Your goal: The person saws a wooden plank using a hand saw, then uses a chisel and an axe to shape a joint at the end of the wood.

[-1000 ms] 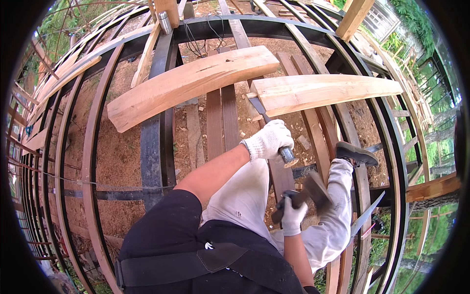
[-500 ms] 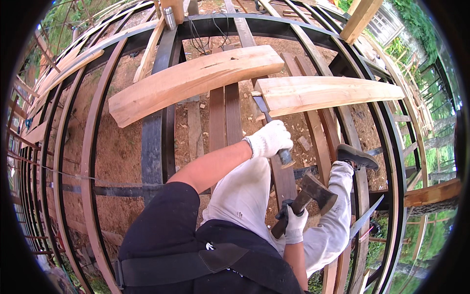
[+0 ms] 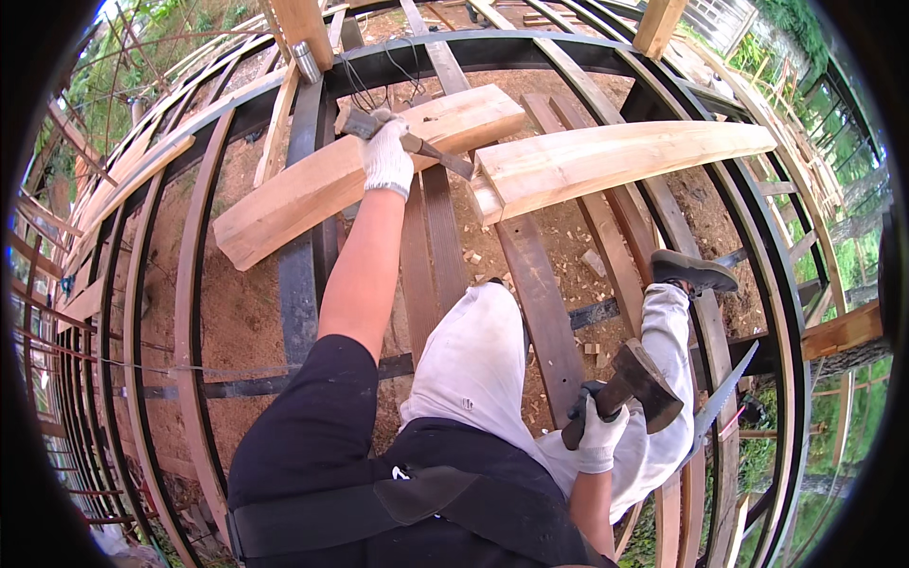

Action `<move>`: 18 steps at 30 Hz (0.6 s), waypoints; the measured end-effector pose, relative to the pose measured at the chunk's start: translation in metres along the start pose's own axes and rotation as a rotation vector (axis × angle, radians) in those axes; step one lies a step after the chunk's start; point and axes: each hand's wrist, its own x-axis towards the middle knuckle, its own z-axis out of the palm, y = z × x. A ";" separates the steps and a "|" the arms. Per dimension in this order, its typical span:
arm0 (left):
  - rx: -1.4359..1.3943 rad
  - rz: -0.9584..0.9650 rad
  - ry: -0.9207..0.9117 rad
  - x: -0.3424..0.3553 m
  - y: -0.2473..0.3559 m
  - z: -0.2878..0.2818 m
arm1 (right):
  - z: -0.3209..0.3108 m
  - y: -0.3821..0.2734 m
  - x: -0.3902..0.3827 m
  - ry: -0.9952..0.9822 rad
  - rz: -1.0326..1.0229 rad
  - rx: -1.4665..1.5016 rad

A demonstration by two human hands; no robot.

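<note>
Two gloved hands are at work over a framework of dark curved beams, each gripping its own tool. The left hand (image 3: 387, 157), in a white work glove, is stretched far forward with its fingers (image 3: 381, 133) wrapped tight around the handle of a chisel (image 3: 417, 145). The chisel's metal blade runs out to the right of those fingers and ends at the gap between two pale wooden planks. One plank, the left plank (image 3: 322, 185), lies slantwise directly under the left fingers, which rest on its upper face. The right plank (image 3: 615, 156) lies just beyond the chisel's tip, its near end cut to a notch.

The right hand (image 3: 600, 437), also in a white glove, is drawn back close to the body, low and well apart from the left hand. Its fingers (image 3: 606, 417) are closed around the dark wooden handle of a hammer (image 3: 632, 383), whose heavy head sits up and to the right of them, tilted, in the air above the person's white trouser leg (image 3: 492, 360). Just to the right of these fingers a hand saw (image 3: 724, 393) with a toothed blade stands slanted against a beam. Beyond the hammer head, the person's dark shoe (image 3: 691, 273) rests on a beam. Wood chips (image 3: 568, 241) lie scattered on the brown earth below the frame.
</note>
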 end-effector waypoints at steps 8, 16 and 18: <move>0.439 -0.005 -0.561 -0.087 0.017 0.073 | -0.015 0.039 0.013 0.013 -0.226 -0.199; 0.431 0.060 -0.176 -0.037 -0.013 0.089 | 0.002 0.004 0.004 -0.106 0.020 0.101; 0.407 -0.047 -0.222 -0.034 0.001 0.083 | -0.005 0.014 0.007 -0.101 0.015 0.017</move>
